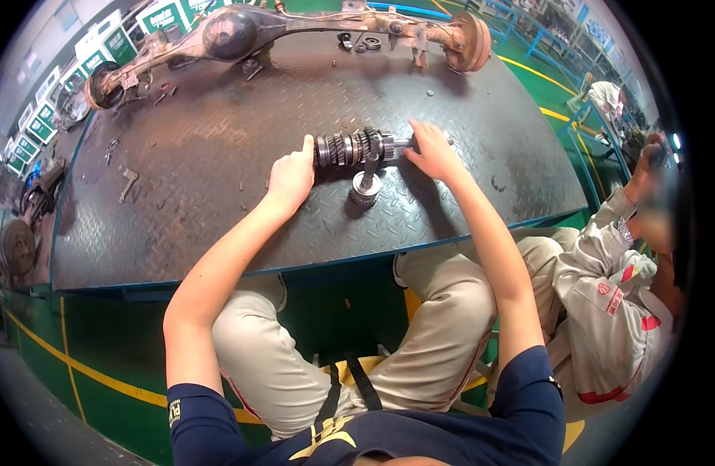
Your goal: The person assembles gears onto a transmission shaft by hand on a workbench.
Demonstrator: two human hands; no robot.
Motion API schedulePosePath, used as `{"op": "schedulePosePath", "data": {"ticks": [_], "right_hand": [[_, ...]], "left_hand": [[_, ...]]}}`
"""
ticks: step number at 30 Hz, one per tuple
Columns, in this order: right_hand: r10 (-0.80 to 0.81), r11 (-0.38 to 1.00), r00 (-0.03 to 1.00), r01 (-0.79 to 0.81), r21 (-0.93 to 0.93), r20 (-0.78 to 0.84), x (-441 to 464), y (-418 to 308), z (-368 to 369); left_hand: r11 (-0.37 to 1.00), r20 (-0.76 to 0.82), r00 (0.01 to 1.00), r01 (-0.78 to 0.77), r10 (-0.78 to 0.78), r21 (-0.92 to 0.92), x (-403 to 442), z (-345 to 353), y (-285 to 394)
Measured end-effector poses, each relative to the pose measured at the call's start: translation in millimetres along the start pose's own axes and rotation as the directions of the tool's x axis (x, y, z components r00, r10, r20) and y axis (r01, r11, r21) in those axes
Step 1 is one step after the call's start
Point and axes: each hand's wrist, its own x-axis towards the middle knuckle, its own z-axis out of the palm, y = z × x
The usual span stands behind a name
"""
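While our left hand [293, 180] rests against the left end of the gear shaft [342, 149], our right hand [436, 155] is at its thin right end. Seen from the head view, the left fingers go behind the gears, so we cannot tell how firmly they grip. Our right thumb and forefinger are spread, with the thin end passing between them; whether they press on it, we cannot tell either.

The gear shaft lies sideways on the metal table [241, 210], between our hands and beyond our knees. Just on our side of it sits a smaller gear piece [365, 186], its stem overlapping the toothed gears from where we look; whether the two touch is unclear.

Along the far side of the table stretches a rusty axle [295, 25], with a round drum [472, 40] at its right end. Nearer to it than to us lie a dark ring [370, 43] and a small nut [430, 92]. Off to our left we see a flat bracket [129, 182]. On our right, a co-worker's pale sleeve [598, 272] shows beside the table.
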Motion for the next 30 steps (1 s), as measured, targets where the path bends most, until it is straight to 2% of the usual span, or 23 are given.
{"op": "schedulePosePath", "data": {"ticks": [4,6,10,14,17,22,25,26,27,29,30], "right_hand": [[0.058,0.998,0.995,-0.056,-0.02,0.081,1,-1,-1],[-0.037,0.991,0.993,0.023,-0.13,-0.109,-2,-6,1],[-0.099,0.975,0.994,0.087,-0.203,-0.052,2,-12,-36],[0.036,0.999,0.963,-0.027,0.039,-0.266,-8,-12,-44],[0.031,0.994,0.978,-0.009,0.108,-0.204,-18,-13,-42],[0.057,0.982,0.997,-0.047,0.184,-0.051,-27,2,-39],[0.021,0.984,0.993,0.0,0.176,-0.114,-30,6,-39],[0.044,0.988,0.994,-0.029,0.149,-0.098,-31,7,-39],[0.045,0.978,0.998,-0.033,0.208,-0.054,-28,17,-32],[-0.021,0.982,0.99,0.047,0.184,-0.137,-28,26,-21],[-0.015,0.989,0.997,0.026,0.143,-0.075,-26,22,-27]], "left_hand": [[1.0,-0.001,1.0,-0.011,0.011,0.007,-1,1,-1],[1.0,0.0,1.0,-0.012,0.012,0.011,-1,-1,-1],[0.999,-0.002,1.0,-0.022,0.022,0.038,0,0,-2],[0.999,-0.018,0.999,-0.026,0.026,0.028,1,4,-3],[0.994,-0.06,0.995,-0.077,0.081,0.072,2,3,-3],[0.997,-0.041,0.998,-0.054,0.056,0.049,0,-1,-1],[0.998,-0.028,0.998,-0.048,0.048,0.028,-2,-5,2],[0.999,-0.042,0.998,-0.04,0.04,0.021,-3,-4,-1],[0.999,-0.06,0.997,-0.049,0.05,0.007,1,-2,0],[0.999,-0.083,0.996,-0.046,0.044,-0.017,1,-1,1],[0.998,-0.072,0.996,-0.054,0.053,-0.01,-1,-2,5]]}}
